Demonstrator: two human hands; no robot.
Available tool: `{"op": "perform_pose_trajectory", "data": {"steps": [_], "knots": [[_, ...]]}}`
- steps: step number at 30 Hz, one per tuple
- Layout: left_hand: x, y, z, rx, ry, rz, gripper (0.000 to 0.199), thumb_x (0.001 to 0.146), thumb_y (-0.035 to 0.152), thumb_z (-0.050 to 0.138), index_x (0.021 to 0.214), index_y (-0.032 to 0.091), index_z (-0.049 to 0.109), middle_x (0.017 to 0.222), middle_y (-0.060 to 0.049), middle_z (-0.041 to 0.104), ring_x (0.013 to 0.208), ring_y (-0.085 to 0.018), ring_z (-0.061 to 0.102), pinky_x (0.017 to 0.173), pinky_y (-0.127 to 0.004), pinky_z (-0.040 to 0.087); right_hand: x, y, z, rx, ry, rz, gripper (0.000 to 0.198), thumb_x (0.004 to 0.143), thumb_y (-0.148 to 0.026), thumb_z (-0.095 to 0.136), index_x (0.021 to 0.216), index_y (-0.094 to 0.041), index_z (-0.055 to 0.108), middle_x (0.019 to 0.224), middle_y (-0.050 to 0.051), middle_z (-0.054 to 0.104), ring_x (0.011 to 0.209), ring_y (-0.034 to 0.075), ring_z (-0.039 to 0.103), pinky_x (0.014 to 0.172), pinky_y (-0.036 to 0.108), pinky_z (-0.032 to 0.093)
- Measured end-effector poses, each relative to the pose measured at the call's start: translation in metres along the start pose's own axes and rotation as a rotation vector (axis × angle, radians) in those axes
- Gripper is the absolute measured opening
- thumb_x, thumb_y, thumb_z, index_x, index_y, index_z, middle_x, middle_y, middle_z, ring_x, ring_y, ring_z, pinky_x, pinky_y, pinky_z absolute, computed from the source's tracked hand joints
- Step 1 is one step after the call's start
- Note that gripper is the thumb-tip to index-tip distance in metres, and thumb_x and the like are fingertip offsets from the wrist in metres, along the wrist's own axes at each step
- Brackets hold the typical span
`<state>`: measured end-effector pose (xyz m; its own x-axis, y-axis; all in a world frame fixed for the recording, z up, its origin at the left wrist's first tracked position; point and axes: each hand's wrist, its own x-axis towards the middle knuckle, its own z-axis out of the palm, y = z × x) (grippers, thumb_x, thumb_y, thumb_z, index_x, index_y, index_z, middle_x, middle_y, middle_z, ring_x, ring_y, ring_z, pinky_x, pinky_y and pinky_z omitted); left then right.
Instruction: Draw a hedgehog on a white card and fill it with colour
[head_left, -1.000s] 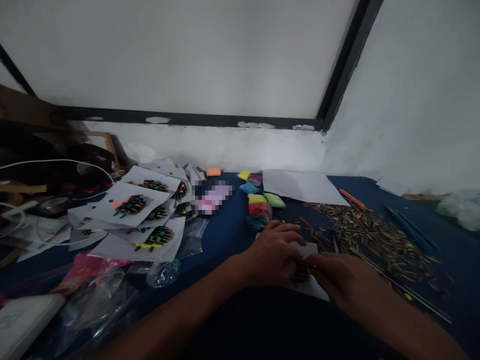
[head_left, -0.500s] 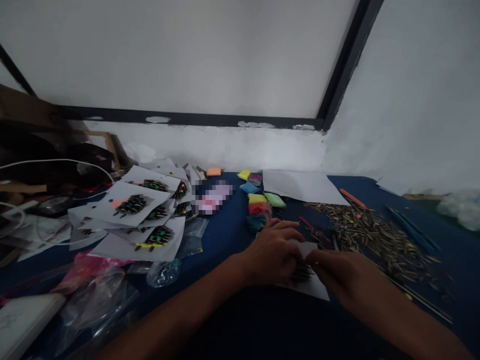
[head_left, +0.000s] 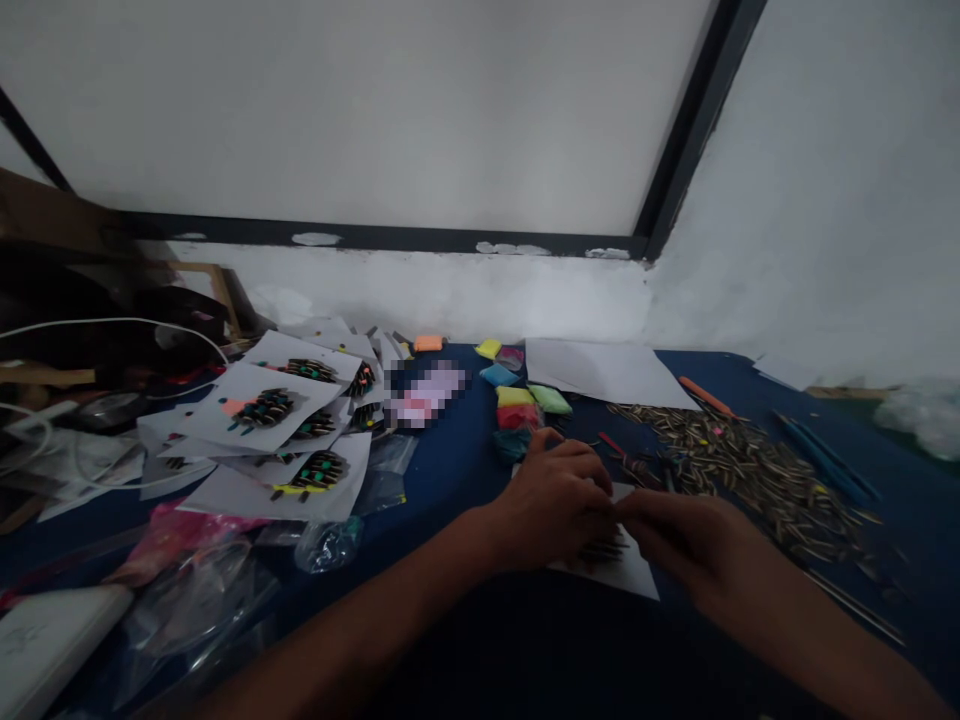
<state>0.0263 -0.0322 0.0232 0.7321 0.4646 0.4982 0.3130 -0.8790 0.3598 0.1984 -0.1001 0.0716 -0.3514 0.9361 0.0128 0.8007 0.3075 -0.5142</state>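
Observation:
A white sheet of paper [head_left: 639,578] lies on the dark blue cloth in front of me, with a cluster of striped seeds [head_left: 604,550] on it. My left hand [head_left: 556,502] rests over the paper and the cluster, its fingers curled downward. From the right, my right hand [head_left: 686,535] meets it, thumb and forefinger pinched together by the left fingertips. Whatever either hand grips is too small or hidden to make out. Small packets of coloured clay [head_left: 517,408] sit just beyond my left hand.
Right of the hands spreads a heap of striped seeds [head_left: 742,470], with blue tweezers [head_left: 825,460] beside it. A blank white sheet [head_left: 607,370] lies at the back. On the left are stacked papers with seed figures [head_left: 262,410], plastic bags [head_left: 199,590] and a white box [head_left: 56,640].
Paper that stood raised between my hands now lies lower, and more of the seed cluster shows. My right hand has shifted slightly up and left; the fingers of my left hand have curled in more.

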Motion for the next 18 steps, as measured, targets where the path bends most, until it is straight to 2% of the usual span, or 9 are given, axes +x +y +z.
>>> {"op": "perform_pose_trajectory", "data": {"steps": [3, 5, 9, 12, 15, 18], "knots": [[0.001, 0.001, -0.003, -0.019, 0.027, -0.028, 0.014, 0.085, 0.027, 0.061, 0.076, 0.019, 0.068, 0.087, 0.0, 0.068, 0.097, -0.017, 0.055, 0.091, -0.038, 0.025, -0.001, 0.002, 0.0, -0.036, 0.059, 0.056, 0.026, 0.092, -0.037, 0.042, 0.091, -0.022, 0.064, 0.062, -0.001, 0.064, 0.054, 0.015, 0.059, 0.053, 0.025, 0.04], [0.002, 0.002, -0.006, -0.039, 0.065, -0.063, 0.013, 0.084, 0.027, 0.062, 0.075, 0.018, 0.067, 0.084, 0.0, 0.068, 0.094, -0.017, 0.054, 0.089, -0.036, 0.027, -0.002, 0.004, 0.0, -0.056, 0.093, 0.079, 0.026, 0.091, -0.04, 0.043, 0.086, -0.022, 0.061, 0.06, -0.001, 0.063, 0.054, 0.016, 0.058, 0.052, 0.026, 0.039], [0.003, 0.006, -0.011, -0.062, 0.131, -0.13, 0.027, 0.088, 0.031, 0.056, 0.067, 0.016, 0.058, 0.075, -0.001, 0.063, 0.082, -0.015, 0.052, 0.082, -0.032, 0.032, -0.001, 0.006, 0.001, -0.064, 0.085, 0.084, 0.029, 0.09, -0.041, 0.046, 0.071, -0.022, 0.059, 0.061, -0.001, 0.064, 0.055, 0.016, 0.059, 0.052, 0.026, 0.039], [0.003, 0.005, -0.011, -0.085, 0.152, -0.197, 0.034, 0.09, 0.03, 0.052, 0.059, 0.015, 0.049, 0.066, 0.0, 0.057, 0.074, -0.013, 0.049, 0.077, -0.03, 0.034, 0.001, 0.007, 0.001, -0.049, 0.091, 0.054, 0.026, 0.09, -0.035, 0.044, 0.077, -0.023, 0.063, 0.072, 0.001, 0.069, 0.064, 0.017, 0.064, 0.057, 0.026, 0.043], [0.003, 0.002, -0.01, -0.162, 0.19, -0.236, 0.021, 0.086, 0.025, 0.057, 0.067, 0.016, 0.054, 0.072, 0.001, 0.059, 0.076, -0.013, 0.051, 0.079, -0.029, 0.035, 0.003, 0.009, 0.002, -0.05, 0.11, 0.068, 0.02, 0.086, -0.031, 0.046, 0.087, -0.023, 0.065, 0.082, 0.002, 0.073, 0.071, 0.018, 0.067, 0.062, 0.027, 0.045], [0.003, 0.0, -0.01, -0.241, 0.221, -0.259, 0.01, 0.081, 0.023, 0.065, 0.074, 0.017, 0.06, 0.079, 0.001, 0.064, 0.082, -0.015, 0.054, 0.082, -0.03, 0.036, 0.005, 0.009, 0.001, -0.1, 0.091, 0.123, 0.019, 0.086, -0.034, 0.048, 0.084, -0.022, 0.064, 0.071, 0.001, 0.071, 0.061, 0.018, 0.065, 0.056, 0.027, 0.043]]}}
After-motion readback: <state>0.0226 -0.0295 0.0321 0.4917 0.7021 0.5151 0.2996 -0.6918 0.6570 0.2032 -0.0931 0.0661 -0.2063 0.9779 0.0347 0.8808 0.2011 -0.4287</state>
